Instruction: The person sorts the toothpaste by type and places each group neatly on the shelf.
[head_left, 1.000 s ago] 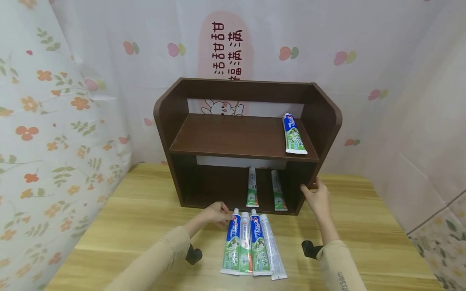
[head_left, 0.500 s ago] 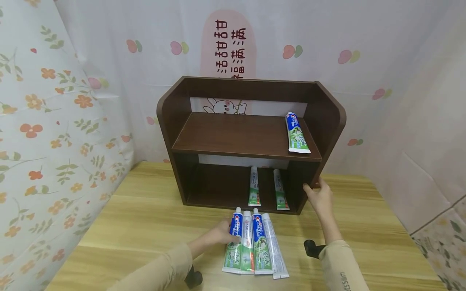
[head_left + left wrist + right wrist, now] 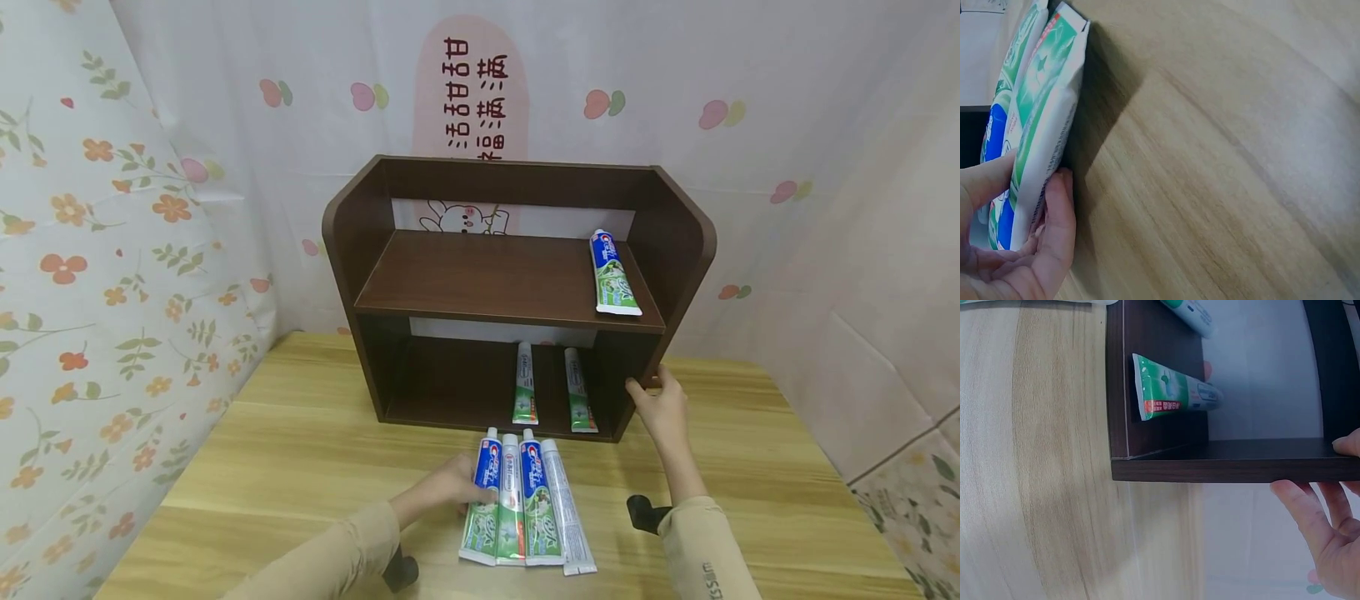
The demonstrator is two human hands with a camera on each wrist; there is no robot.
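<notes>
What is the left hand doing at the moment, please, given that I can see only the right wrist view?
Observer: The left hand grips the leftmost toothpaste tube of a row lying on the table.
Operator: Thank you. How many tubes are in that row, counting the gripped one?
Observer: There are four, with the rightmost tube included.
Operator: And does anything lie on the upper shelf, please?
Observer: Yes, one blue and green tube lies near its right end in the head view.
</notes>
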